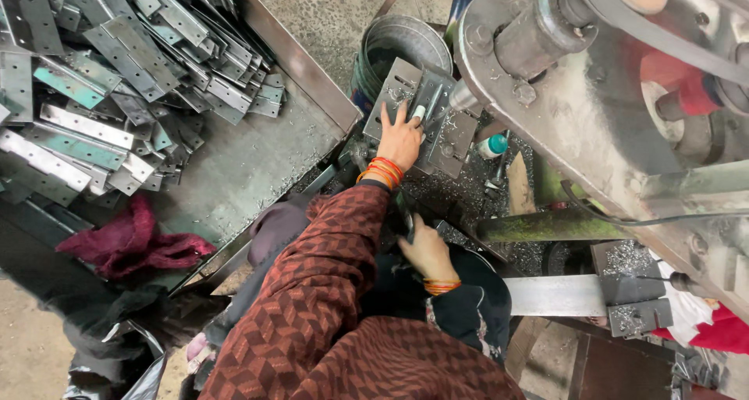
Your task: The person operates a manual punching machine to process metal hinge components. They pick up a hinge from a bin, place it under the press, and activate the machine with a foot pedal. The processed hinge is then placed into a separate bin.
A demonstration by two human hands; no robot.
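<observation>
My left hand [400, 138] lies flat with fingers spread on a grey slotted metal plate [449, 138] on the bed of a press machine [593, 96]. Its wrist wears orange bangles, and a brown patterned sleeve covers the arm. My right hand [427, 248], also with bangles, is lower, near my lap. Its fingers are curled around a dark thin metal piece [408, 216]; most of that piece is hidden.
A large metal tray [257, 158] at the left holds a heap of several punched metal brackets [117, 64] and a dark red cloth [133, 240]. A metal bucket [398, 45] stands behind the plate. Metal shavings [468, 193] litter the press bed. A flat steel bar [554, 295] juts out at the right.
</observation>
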